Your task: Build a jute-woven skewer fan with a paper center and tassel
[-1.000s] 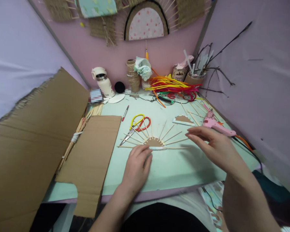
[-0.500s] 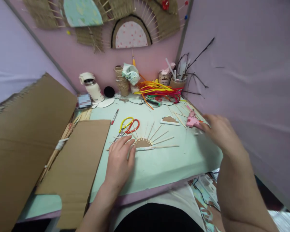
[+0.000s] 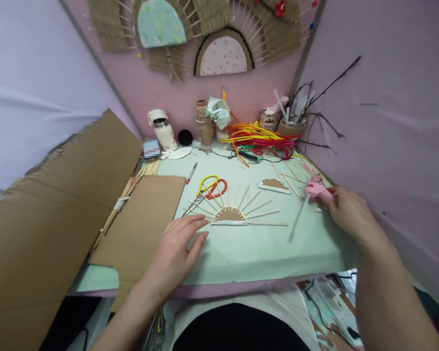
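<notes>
A half-circle of cardboard (image 3: 231,214) lies flat on the table, with thin wooden sticks fanned out from its curved edge and a white strip along its straight side. My left hand (image 3: 185,239) is open just left of it, fingertips by the lowest left sticks; whether they touch I cannot tell. At the right, my right hand (image 3: 346,209) is closed around the end of a pink glue gun (image 3: 317,190). A translucent glue stick (image 3: 299,219) slants down from the gun. Red-and-yellow scissors (image 3: 208,191) lie behind the half-circle, partly under its sticks.
Cardboard sheets (image 3: 149,229) and a bundle of sticks (image 3: 121,204) cover the left side. A smaller half-circle piece (image 3: 274,185) lies behind. Along the back stand a bottle (image 3: 164,134), a twine spool (image 3: 205,124), colourful pipe cleaners (image 3: 259,136) and a jar with twigs (image 3: 290,127).
My right hand has taken hold of the glue gun, which has turned and shows its glue stick. My left hand has drawn slightly left, off the half-circle. The view has shifted left.
</notes>
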A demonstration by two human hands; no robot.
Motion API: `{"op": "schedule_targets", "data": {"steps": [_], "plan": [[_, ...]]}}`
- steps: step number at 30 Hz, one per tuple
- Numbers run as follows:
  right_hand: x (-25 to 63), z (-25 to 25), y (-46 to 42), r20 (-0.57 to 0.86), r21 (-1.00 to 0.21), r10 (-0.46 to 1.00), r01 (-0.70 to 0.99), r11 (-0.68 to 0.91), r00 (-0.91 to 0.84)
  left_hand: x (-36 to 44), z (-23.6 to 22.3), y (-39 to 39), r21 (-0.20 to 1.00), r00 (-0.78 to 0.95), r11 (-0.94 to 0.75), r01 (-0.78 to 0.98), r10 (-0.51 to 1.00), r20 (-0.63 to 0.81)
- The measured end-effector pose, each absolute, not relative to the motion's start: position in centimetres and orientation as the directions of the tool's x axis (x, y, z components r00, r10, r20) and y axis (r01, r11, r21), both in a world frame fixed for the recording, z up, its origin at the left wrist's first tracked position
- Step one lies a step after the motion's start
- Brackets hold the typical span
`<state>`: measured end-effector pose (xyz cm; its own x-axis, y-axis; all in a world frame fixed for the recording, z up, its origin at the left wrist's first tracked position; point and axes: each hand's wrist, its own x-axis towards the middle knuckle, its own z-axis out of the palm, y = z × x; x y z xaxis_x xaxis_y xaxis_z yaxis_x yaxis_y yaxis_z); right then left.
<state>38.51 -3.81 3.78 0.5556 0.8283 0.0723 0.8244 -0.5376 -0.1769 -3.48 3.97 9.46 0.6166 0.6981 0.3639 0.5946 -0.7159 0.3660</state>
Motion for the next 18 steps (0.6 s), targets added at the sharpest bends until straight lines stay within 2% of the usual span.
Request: {"op": "schedule_targets", "data": {"steps": [2, 4, 6, 9, 11, 13, 16, 18], "plan": [[37.8, 4.7, -4.7, 0.089, -0.279, 0.814, 0.799, -0.532, 0.573, -4.1, 10.3, 5.3, 0.368, 0.627, -0.704, 0.607, 0.709, 0.322], [36.8, 5.6, -5.4, 0.085, -0.451, 0.765, 0.710, -0.542, 0.638, -4.2, 11.1, 7.0, 0.383, 0.625, -0.683, 0.622, 0.728, 0.283], [35.9, 6.2, -5.8, 0.037, -0.663, 0.691, 0.535, -0.524, 0.722, -4.1, 11.7, 8.8, 0.402, 0.628, -0.662, 0.633, 0.742, 0.233], [34.6, 6.4, -5.6, -0.075, -0.917, 0.589, 0.177, -0.358, 0.804, -3.5, 11.9, 11.0, 0.416, 0.639, -0.652, 0.634, 0.744, 0.194], [33.9, 6.3, -5.0, -0.135, -0.974, 0.555, -0.009, -0.224, 0.821, -3.2, 11.6, 12.1, 0.424, 0.655, -0.658, 0.623, 0.734, 0.176], [33.1, 6.4, -4.2, -0.175, -0.984, 0.572, -0.118, -0.136, 0.802, -2.9, 10.9, 13.2, 0.423, 0.690, -0.677, 0.602, 0.708, 0.150], [31.3, 6.8, -3.1, -0.189, -0.976, 0.687, -0.211, -0.052, 0.702, -2.5, 9.7, 15.3, 0.381, 0.781, -0.750, 0.540, 0.616, 0.107], [29.6, 7.0, -2.5, -0.153, -0.979, 0.756, -0.202, -0.028, 0.636, -1.9, 8.8, 16.8, 0.341, 0.853, -0.818, 0.464, 0.516, 0.077]]}}
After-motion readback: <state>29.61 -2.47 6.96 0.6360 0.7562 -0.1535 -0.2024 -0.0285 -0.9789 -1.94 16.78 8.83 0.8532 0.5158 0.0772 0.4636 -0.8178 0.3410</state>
